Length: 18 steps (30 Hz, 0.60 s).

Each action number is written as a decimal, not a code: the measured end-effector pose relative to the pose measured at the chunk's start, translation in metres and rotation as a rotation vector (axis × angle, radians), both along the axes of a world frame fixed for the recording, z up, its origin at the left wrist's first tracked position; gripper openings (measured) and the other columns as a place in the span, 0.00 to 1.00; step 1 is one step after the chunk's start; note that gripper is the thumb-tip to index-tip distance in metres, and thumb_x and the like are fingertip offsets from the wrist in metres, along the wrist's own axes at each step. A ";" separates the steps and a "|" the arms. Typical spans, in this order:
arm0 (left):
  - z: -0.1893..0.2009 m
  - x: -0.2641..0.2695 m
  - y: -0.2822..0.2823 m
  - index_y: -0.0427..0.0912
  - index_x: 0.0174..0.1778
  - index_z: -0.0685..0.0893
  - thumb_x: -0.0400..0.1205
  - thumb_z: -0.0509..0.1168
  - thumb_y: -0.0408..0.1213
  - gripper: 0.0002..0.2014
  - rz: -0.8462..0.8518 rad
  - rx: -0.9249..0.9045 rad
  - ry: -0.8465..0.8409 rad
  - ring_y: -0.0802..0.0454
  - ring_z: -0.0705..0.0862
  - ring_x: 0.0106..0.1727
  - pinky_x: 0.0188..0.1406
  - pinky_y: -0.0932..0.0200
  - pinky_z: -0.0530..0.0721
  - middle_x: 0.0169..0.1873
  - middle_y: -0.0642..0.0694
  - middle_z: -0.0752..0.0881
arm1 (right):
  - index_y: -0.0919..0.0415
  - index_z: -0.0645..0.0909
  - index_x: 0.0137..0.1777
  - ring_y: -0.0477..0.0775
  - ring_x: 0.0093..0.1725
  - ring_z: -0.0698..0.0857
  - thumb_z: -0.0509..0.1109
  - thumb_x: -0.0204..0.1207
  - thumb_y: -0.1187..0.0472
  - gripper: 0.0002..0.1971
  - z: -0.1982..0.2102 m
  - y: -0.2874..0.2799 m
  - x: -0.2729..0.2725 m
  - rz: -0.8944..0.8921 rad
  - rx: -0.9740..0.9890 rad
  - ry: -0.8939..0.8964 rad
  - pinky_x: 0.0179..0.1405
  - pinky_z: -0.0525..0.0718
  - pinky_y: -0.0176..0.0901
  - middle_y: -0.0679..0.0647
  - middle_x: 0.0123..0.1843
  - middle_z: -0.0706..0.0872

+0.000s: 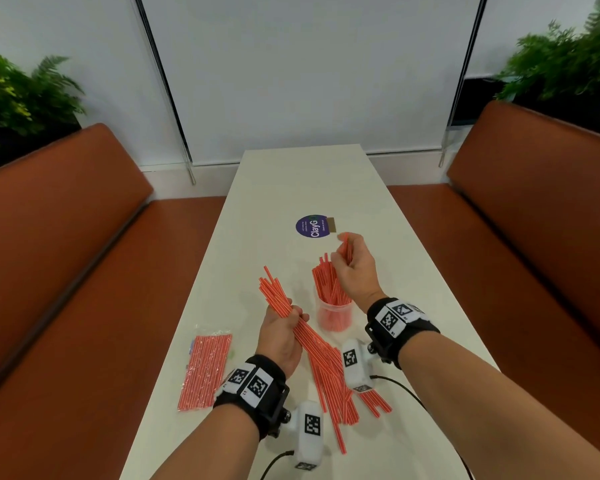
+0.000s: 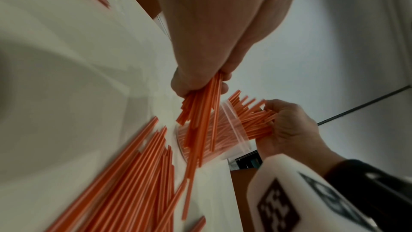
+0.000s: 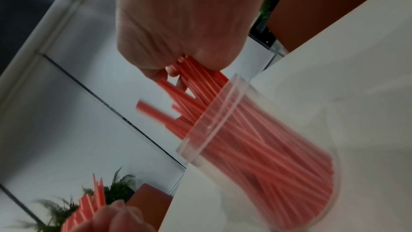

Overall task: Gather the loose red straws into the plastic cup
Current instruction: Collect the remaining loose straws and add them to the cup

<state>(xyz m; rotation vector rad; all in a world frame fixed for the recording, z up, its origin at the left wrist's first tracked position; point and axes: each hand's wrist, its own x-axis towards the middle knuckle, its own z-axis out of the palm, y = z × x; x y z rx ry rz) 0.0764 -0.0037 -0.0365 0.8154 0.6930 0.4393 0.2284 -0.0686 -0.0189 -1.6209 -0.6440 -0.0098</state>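
Right hand (image 1: 355, 268) grips the upper ends of thin red plastic straws standing in the clear plastic cup (image 1: 335, 315) at table centre. Left hand (image 1: 280, 332) holds a bundle of red straws (image 1: 278, 297), tips pointing far-left. Cup stands just right of the left hand. Loose red straws (image 1: 336, 386) lie near, long axis running near-to-far.

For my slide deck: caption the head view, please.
Right hand feeds red straws into plastic cup; left hand grips another bundle.

Red white-striped straws (image 1: 329, 368), clear cup (image 1: 334, 315), white table (image 1: 291, 188), rust-brown benches (image 1: 66, 237).
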 end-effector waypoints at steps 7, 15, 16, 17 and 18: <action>0.000 0.000 0.004 0.42 0.58 0.76 0.86 0.53 0.24 0.12 -0.014 0.022 0.013 0.50 0.77 0.39 0.42 0.54 0.76 0.36 0.45 0.76 | 0.63 0.84 0.53 0.56 0.48 0.84 0.60 0.77 0.46 0.21 -0.009 -0.012 0.002 -0.001 -0.424 -0.456 0.55 0.81 0.54 0.57 0.49 0.88; 0.008 0.003 -0.001 0.39 0.60 0.75 0.86 0.53 0.23 0.12 -0.017 0.008 -0.014 0.47 0.79 0.43 0.45 0.54 0.78 0.38 0.44 0.78 | 0.60 0.70 0.75 0.59 0.70 0.77 0.57 0.76 0.37 0.34 0.002 -0.007 -0.007 0.078 -0.571 -0.605 0.71 0.73 0.57 0.59 0.72 0.79; 0.009 0.002 -0.002 0.39 0.59 0.76 0.86 0.53 0.23 0.12 -0.019 0.004 -0.017 0.47 0.80 0.43 0.46 0.54 0.78 0.38 0.44 0.78 | 0.60 0.71 0.74 0.59 0.71 0.76 0.58 0.75 0.36 0.35 0.001 -0.005 -0.008 0.104 -0.661 -0.639 0.72 0.71 0.56 0.59 0.71 0.79; 0.010 0.002 -0.003 0.39 0.59 0.75 0.86 0.52 0.23 0.12 -0.022 0.000 -0.020 0.47 0.80 0.43 0.45 0.54 0.78 0.38 0.44 0.78 | 0.62 0.74 0.71 0.61 0.69 0.78 0.60 0.76 0.40 0.31 -0.001 -0.004 -0.007 0.108 -0.719 -0.643 0.70 0.73 0.54 0.60 0.67 0.82; 0.011 0.001 -0.003 0.39 0.60 0.75 0.86 0.52 0.23 0.12 -0.027 0.000 -0.020 0.47 0.80 0.43 0.45 0.54 0.78 0.38 0.44 0.78 | 0.63 0.77 0.67 0.62 0.66 0.80 0.62 0.78 0.46 0.25 -0.002 -0.003 -0.007 0.090 -0.721 -0.626 0.66 0.76 0.51 0.61 0.62 0.84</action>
